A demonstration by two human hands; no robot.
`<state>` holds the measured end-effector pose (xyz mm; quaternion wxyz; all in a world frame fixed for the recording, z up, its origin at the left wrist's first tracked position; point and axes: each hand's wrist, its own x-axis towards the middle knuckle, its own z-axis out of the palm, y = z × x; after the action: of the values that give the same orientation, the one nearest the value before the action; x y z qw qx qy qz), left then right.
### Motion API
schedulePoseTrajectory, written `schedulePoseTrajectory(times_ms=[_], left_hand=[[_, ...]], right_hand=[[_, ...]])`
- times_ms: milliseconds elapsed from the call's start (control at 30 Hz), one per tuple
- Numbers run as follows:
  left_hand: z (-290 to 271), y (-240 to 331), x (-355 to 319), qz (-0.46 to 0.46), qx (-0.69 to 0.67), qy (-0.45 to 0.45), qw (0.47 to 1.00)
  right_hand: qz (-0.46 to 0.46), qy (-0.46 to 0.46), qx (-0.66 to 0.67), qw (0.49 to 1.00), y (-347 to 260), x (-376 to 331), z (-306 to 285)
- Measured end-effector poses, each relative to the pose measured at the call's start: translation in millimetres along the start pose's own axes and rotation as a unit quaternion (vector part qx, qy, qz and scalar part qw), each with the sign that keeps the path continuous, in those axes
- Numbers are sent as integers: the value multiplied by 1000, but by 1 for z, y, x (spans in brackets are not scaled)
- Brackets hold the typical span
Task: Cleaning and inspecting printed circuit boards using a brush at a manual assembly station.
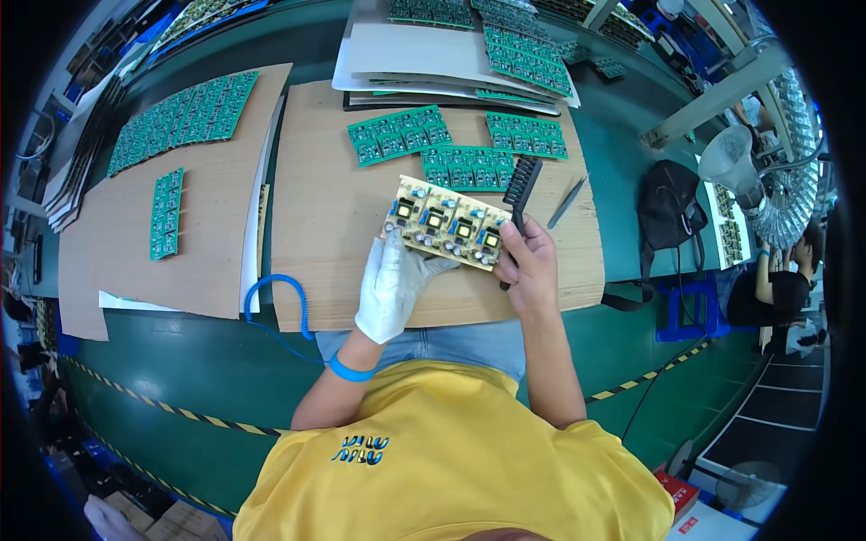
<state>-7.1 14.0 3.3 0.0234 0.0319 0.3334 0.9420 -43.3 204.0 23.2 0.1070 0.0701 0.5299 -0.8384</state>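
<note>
A tan circuit board panel (446,224), its component side up, is held over the cardboard in front of me. My left hand (392,287), in a white glove with a blue wrist strap, grips its left and lower edge. My bare right hand (534,263) is closed round the handle of a black brush (522,183); its thumb and fingers also meet the panel's right end. The brush stands with bristles pointing away from me. Beyond the panel, green circuit board panels (400,135) lie on the cardboard sheet (316,198).
Pointed tweezers (566,200) lie right of the brush. More green boards (185,122) sit on the left cardboard. A stack of sheets (410,54) bears boards at the back. A black bag (669,206) and a clear lamp-like funnel (726,155) are at right. A blue coiled cord (293,287) hangs nearby.
</note>
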Motion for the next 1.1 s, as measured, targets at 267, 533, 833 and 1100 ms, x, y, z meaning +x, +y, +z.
schedulePoseTrajectory(times_ms=[267, 533, 833, 1100], left_hand=[[-4, 0, 0, 2, -1, -37, 999], [-5, 12, 0, -61, -85, -25, 994], [53, 110, 30, -172, 653, -249, 694], [94, 127, 88, -215, 599, -242, 732]], right_hand=[[-11, -19, 24, 999, 6, -1, -4], [-52, -31, 23, 998, 9, 2, -15], [-198, -96, -85, 972, -15, -6, -22], [-218, -29, -101, 970, -24, 2, -25]])
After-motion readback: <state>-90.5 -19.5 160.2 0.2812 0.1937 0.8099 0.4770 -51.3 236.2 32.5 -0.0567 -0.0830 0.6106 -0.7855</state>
